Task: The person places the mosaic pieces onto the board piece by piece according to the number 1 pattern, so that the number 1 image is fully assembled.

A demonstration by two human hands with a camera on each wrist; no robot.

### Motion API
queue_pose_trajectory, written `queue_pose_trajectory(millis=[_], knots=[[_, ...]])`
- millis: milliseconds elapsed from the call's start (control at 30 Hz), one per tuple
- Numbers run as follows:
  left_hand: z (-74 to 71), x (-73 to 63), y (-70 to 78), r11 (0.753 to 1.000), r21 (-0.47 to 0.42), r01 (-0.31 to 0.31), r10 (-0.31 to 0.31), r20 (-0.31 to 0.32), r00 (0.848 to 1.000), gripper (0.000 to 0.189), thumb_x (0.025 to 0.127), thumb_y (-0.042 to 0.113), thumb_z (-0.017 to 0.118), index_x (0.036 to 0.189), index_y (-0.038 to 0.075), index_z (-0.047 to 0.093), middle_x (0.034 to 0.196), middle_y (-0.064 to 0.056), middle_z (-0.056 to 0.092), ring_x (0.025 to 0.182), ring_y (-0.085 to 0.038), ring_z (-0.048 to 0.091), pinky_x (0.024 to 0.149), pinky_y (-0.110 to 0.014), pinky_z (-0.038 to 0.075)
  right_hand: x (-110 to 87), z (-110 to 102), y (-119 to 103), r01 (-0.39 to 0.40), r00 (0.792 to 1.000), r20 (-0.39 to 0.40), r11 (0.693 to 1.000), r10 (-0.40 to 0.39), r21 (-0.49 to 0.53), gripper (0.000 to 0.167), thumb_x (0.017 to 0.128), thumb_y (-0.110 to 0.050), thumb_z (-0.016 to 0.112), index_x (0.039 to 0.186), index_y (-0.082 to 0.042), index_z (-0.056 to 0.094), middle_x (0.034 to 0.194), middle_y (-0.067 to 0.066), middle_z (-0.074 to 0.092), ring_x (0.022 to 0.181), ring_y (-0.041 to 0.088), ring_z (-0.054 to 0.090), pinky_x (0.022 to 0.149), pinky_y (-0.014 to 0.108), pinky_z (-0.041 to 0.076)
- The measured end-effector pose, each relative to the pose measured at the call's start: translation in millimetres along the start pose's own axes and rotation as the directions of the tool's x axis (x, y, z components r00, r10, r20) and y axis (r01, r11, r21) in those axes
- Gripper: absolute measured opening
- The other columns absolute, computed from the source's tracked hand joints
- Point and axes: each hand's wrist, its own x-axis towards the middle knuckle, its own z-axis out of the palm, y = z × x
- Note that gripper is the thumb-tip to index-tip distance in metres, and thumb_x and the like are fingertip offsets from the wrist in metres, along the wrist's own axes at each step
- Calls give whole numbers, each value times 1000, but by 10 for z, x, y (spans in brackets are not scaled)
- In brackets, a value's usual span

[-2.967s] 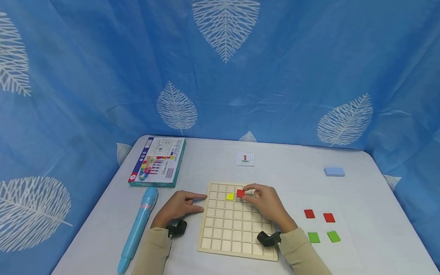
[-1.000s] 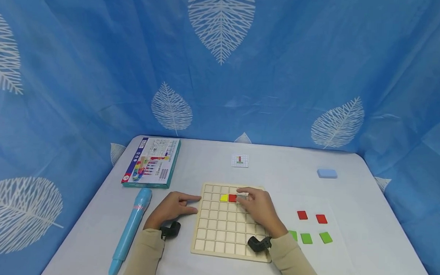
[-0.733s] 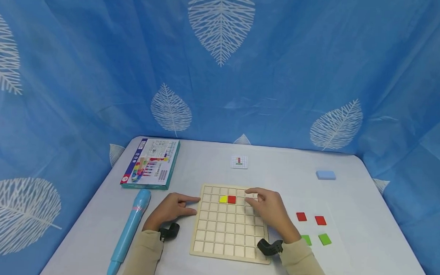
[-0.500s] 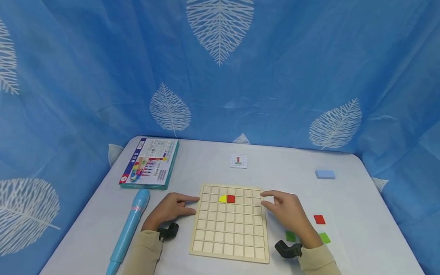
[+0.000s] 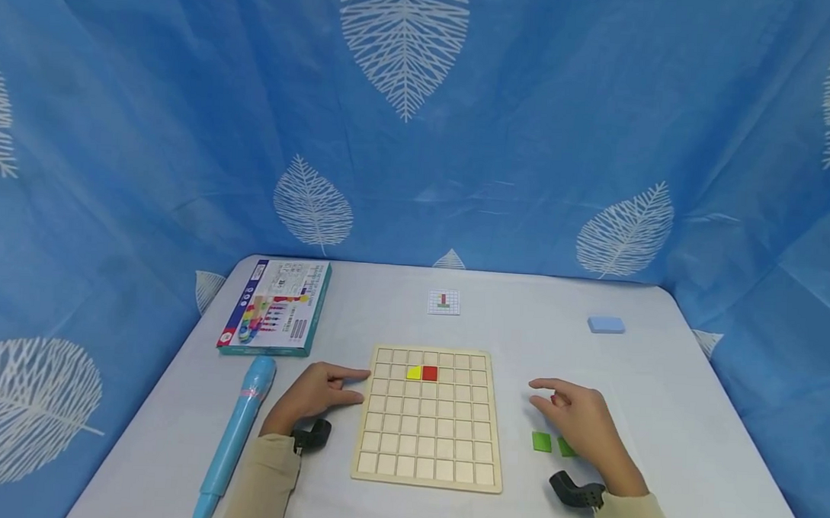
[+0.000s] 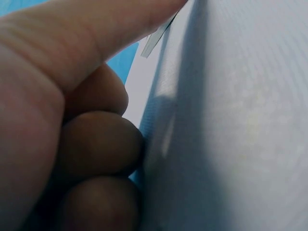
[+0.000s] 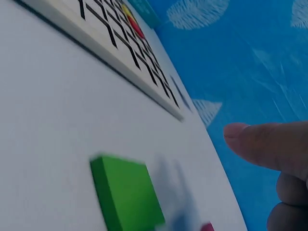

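The right hand (image 5: 577, 421) has moved off the board (image 5: 428, 427), where half a second ago its fingers were at the right edge, and now hovers to its right, near the green tiles (image 5: 542, 442). Its thumb and index finger are apart with nothing between them. The red tile (image 5: 429, 374), pinched in those fingers three seconds ago, now sits in the board's second row from the far side, fourth cell from the left, right beside the yellow tile (image 5: 414, 372). The loose red tiles seen on the right half a second and more ago are now hidden from the head view by the right hand.

The left hand (image 5: 317, 393) has stayed at the board's left edge, index finger and thumb apart, its other fingers curled under.

The board is pale, square wood with a raised grid. The red and green tiles are flat squares, the green one thick-edged and smooth; the yellow tile has a slanted side. A small gridded card (image 5: 444, 302) lies beyond the board on the white table (image 5: 522, 324). A flat printed box (image 5: 276, 307) and a long, smooth blue tube (image 5: 233, 435) lie at left, a small blue block (image 5: 606, 325) at far right.
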Motion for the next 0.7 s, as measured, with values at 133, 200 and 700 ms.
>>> queue_pose_trajectory(millis=[133, 200, 700], knots=[[-1, 8, -9, 1000, 1, -15, 15, 4, 1000, 43, 84, 26, 85, 126, 21, 75, 57, 5, 38, 53, -11, 33, 51, -23, 27, -59, -134, 141, -57, 998, -22, 998, 56, -37, 29, 90, -23, 80, 117, -13, 77, 57, -5, 37, 51, 11, 31, 49, 28, 31], [1, 13, -16, 1000, 3, -27, 27, 6, 1000, 43, 85, 27, 85, 126, 20, 75, 56, 5, 37, 53, -11, 33, 51, -23, 27, -89, -191, 215, -99, 995, -33, 994, 97, -55, 31, 91, -25, 80, 119, -12, 76, 58, -3, 38, 52, 13, 32, 49, 29, 30], [-7, 1, -24, 999, -14, -44, 44, 1, 999, 43, 84, 26, 85, 125, 18, 76, 56, 5, 38, 53, -11, 32, 50, -24, 26, -159, -145, 449, -255, 966, 23, 964, 258, -80, 54, 88, -39, 82, 130, -7, 70, 61, 0, 42, 59, 18, 39, 54, 30, 28]])
